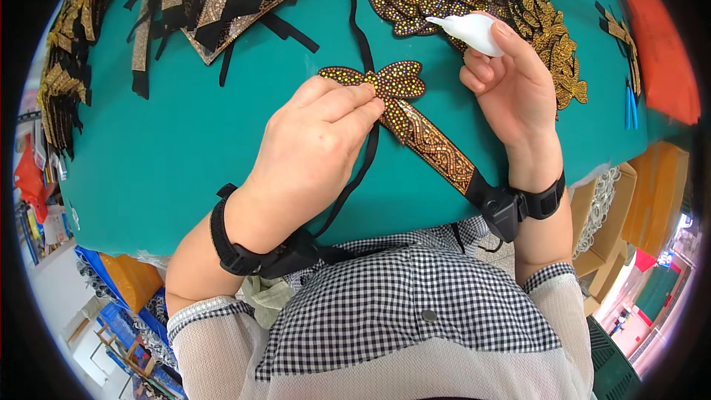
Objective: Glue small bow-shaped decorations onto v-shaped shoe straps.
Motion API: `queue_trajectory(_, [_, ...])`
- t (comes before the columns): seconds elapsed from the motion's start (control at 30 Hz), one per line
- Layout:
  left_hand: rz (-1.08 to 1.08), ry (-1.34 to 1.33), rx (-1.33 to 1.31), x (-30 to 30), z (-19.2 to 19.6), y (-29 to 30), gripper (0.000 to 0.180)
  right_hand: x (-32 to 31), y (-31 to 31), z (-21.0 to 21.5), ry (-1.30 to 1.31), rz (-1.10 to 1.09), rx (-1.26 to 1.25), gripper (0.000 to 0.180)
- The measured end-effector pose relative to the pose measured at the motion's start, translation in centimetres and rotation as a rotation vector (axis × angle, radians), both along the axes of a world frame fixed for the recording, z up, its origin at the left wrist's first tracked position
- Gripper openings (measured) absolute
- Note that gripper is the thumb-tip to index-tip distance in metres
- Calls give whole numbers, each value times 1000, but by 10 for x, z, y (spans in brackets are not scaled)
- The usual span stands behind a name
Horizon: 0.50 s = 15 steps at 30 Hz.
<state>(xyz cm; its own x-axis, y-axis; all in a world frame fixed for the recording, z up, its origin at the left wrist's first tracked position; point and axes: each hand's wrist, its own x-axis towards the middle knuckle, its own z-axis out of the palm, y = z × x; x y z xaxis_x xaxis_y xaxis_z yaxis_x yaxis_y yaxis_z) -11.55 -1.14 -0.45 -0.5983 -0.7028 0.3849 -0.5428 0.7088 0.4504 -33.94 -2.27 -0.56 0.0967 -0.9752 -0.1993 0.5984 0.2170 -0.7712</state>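
My right hand (515,89) is raised over the table, its fingers wrapped around a small white squeeze bottle (474,32) whose thin nozzle points left. My left hand (315,141) has its fingers closed together, pressing the middle of a bow-shaped black appliqué (400,79) studded with yellow and gold dots. Beneath the bow, a patterned gold-and-brown band (437,144) slants down to the right and ends in black fabric. A narrow black strap (358,30) runs under the bow from far to near. Part of the bow is hidden under my fingertips.
Several dotted appliqués (548,37) pile up at the far right of the green table (178,170). Patterned strips (255,11) with black ends lie at the far left. Blue-handled snips (630,107) and a red sheet (659,59) sit at the right edge, above cardboard boxes (652,192).
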Motion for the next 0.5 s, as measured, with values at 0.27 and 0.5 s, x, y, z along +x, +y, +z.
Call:
queue_trajectory(0.27, [-26, -35, 6, 1, 2, 1, 23, -1, 0, -2, -6, 3, -21, 24])
queue_trajectory(0.5, [-50, -81, 63, 5, 16, 7, 30, -3, -2, -7, -55, 21, -68, 21])
